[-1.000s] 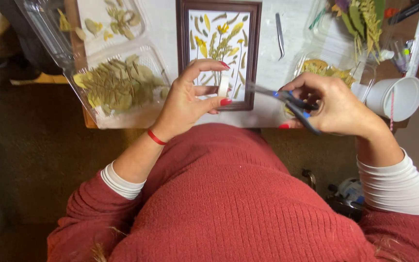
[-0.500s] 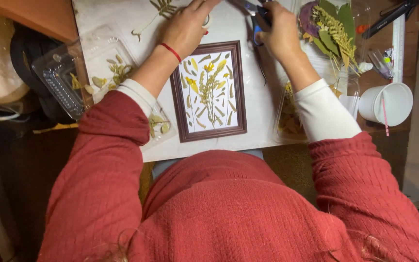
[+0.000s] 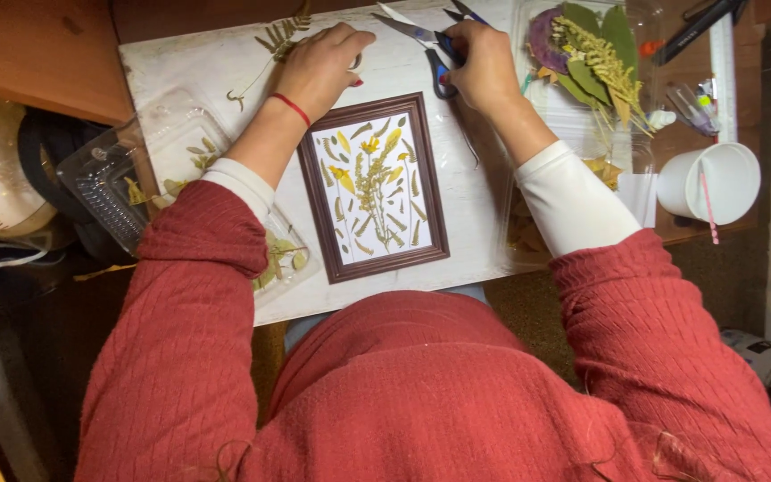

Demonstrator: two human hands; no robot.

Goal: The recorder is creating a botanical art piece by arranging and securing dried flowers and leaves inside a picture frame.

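A dark brown picture frame [image 3: 372, 187] with pressed yellow flowers and leaves on white paper lies on the white board [image 3: 198, 80]. Beyond the frame's top left corner, my left hand [image 3: 319, 67] pinches a small white piece [image 3: 356, 62]. My right hand [image 3: 485, 64] is past the top right corner and grips scissors [image 3: 426, 37] with dark blue handles. The blades are parted and point left toward my left hand.
A dried fern sprig [image 3: 278, 37] lies by my left hand. Clear plastic trays [image 3: 127, 183] with dried leaves sit at the left. A clear box of dried flowers and green leaves [image 3: 592, 54] is at the right, and a white cup [image 3: 711, 183] holding a pink stick is further right.
Both hands have moved from the near side of the frame to the board beyond its far edge. The scissors and the white piece stay in hand, and the frame is now fully uncovered.
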